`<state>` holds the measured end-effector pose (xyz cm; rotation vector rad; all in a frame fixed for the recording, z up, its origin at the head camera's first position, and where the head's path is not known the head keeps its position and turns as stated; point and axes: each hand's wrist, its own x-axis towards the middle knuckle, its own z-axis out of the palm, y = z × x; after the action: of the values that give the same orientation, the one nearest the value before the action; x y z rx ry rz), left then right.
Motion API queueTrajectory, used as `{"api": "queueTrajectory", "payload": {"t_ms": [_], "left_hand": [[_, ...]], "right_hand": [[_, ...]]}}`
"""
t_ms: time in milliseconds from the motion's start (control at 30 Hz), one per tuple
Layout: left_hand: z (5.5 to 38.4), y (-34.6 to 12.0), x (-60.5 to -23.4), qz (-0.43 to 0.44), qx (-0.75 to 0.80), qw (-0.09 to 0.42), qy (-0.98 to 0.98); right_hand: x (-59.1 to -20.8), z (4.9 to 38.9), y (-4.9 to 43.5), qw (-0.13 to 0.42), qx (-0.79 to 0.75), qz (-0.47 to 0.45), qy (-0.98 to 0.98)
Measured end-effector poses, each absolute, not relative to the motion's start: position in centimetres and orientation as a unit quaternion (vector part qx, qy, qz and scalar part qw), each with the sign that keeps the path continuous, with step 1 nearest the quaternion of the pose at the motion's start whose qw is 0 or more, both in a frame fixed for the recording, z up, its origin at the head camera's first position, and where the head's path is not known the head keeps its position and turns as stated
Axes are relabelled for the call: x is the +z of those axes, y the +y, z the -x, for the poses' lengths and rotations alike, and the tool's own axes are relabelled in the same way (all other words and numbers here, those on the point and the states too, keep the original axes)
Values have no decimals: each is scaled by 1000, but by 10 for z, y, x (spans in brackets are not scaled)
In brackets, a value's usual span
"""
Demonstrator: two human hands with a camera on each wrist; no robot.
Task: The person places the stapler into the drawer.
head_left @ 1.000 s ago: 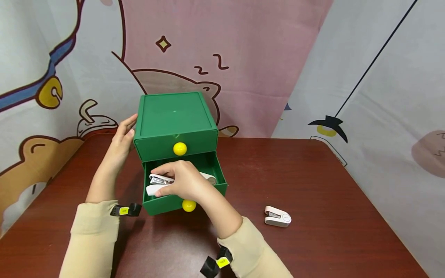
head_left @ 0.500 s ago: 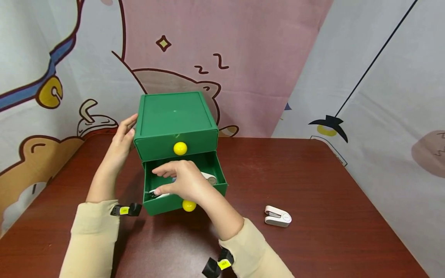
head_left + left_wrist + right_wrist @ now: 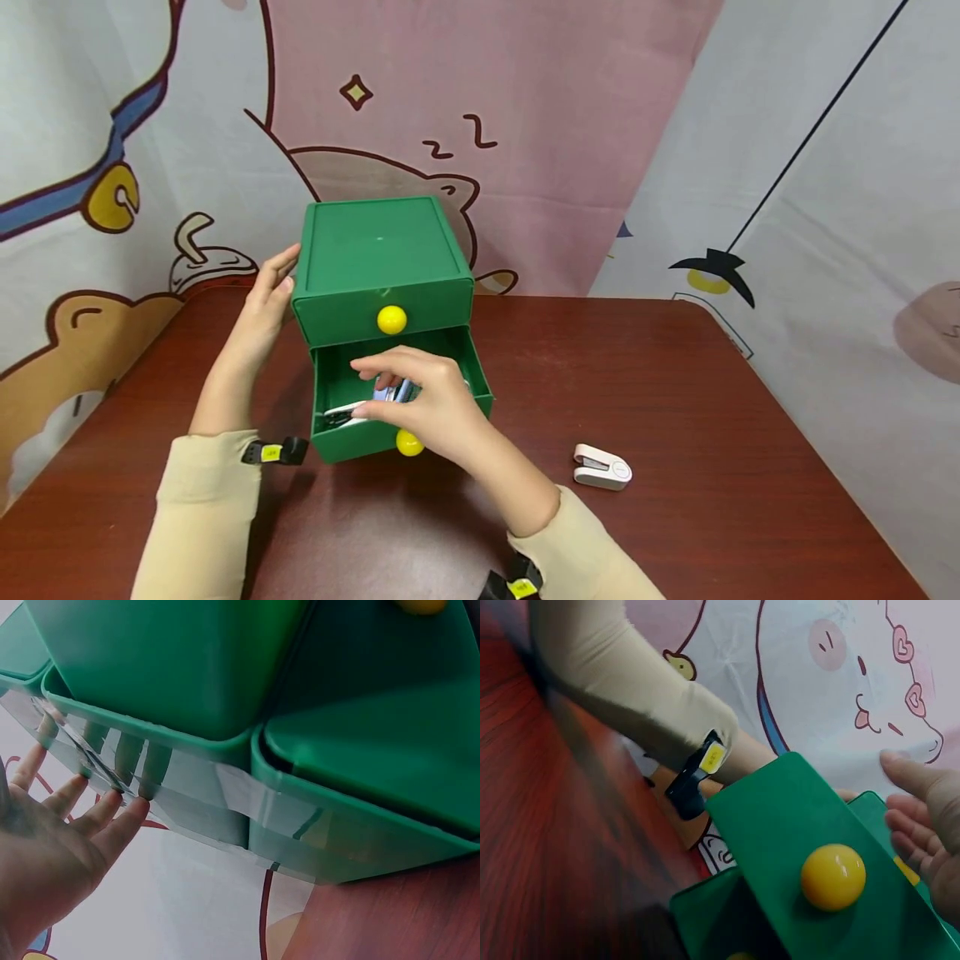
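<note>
A green two-drawer box [image 3: 378, 246] stands on the table with its lower drawer [image 3: 348, 448] pulled out. My left hand [image 3: 264, 304] rests straight fingers against the box's left side; the left wrist view shows those fingertips [image 3: 141, 808] at the clear-taped wall. Over the lower drawer is my right hand [image 3: 431, 400], thumb and fingers apart with nothing between them. Below its thumb lies a white stapler [image 3: 340, 415] at the drawer's front left. A light blue and metal item [image 3: 387, 390] shows behind the hand, which partly hides the drawer's contents.
Another small white stapler [image 3: 602, 468] lies on the brown table [image 3: 720, 500] to the right. Yellow ball knobs stick out from the upper drawer [image 3: 392, 320] and the lower one. A printed cloth [image 3: 562, 150] hangs behind the table.
My right hand has let go of the white stapler, which now lies lower in the drawer. It has then shifted slightly right. My left hand stays at the box's side.
</note>
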<state>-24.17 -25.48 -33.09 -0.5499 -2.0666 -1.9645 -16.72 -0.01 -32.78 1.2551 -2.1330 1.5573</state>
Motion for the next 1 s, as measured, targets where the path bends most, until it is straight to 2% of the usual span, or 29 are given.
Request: {"api": "queueTrajectory", "payload": {"t_ms": [233,367,867,1000], "left_hand": [[242,-253,-332,187,-683,118,-696],[243,-253,-332,185,-681,119,-698],[244,-254,-333,179,-673,119,-708],[245,-255,-333,180,-671,120,-709]], "right_hand": [[-337,160,21,193,516,-489,-677],[-341,157,30,217,500,-511,-665],[-369,157,58,167,451,-500,-720],[-376,157,62,131,438,-487,-744]]}}
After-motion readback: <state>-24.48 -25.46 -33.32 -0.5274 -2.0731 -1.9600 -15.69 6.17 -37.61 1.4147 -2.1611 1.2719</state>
